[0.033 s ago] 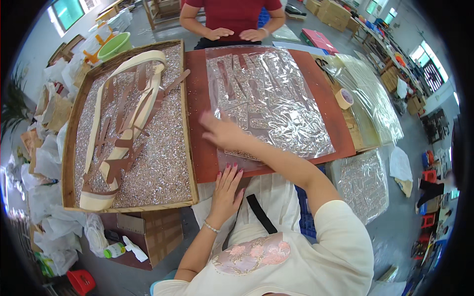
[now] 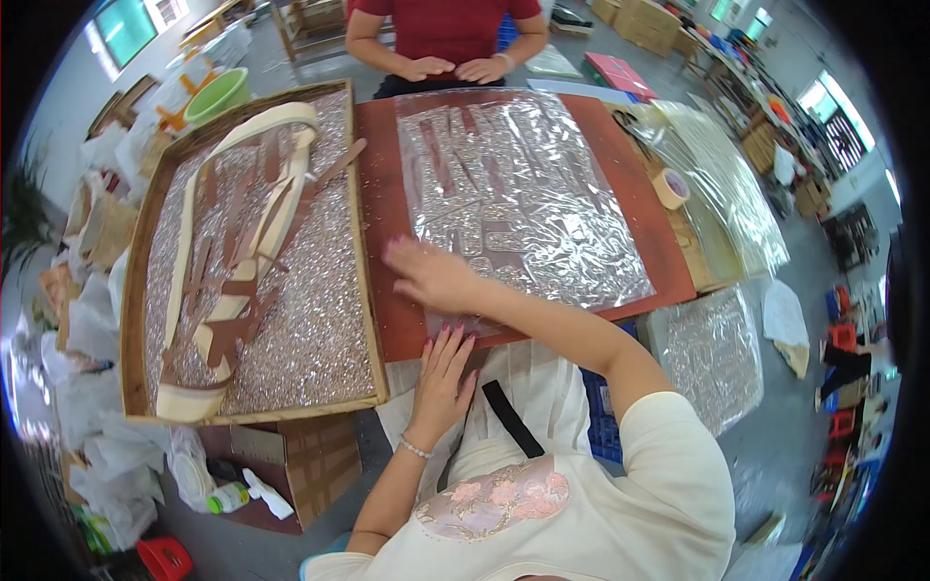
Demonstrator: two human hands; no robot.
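A clear plastic film [image 2: 620,242] covers sparkly, stone-covered strips and shapes on a reddish-brown board [image 2: 668,232]. At the film's near left corner, my right hand [image 2: 433,275] lies palm down with its fingers extended over bare board. Closer to me, my left hand [image 2: 444,376] rests flat at the board's front edge, fingers stretched out and holding nothing. To the left stands a shallow wooden-rimmed tray [image 2: 380,320] filled with glittering small stones [image 2: 310,339]. On the stones lie brown strips and a cream looped band [image 2: 184,261].
Across the board, a person in a red top [image 2: 446,34] holds both hands together. A tape roll [image 2: 670,188] and clear plastic sheets [image 2: 731,184] sit at the right. Below them is another film-covered sparkly sheet [image 2: 712,358]. Plastic bags [image 2: 116,436] crowd the left side.
My right hand has moved slightly toward me along the board's left part. My left hand stays in place, and the whole view has shifted a little.
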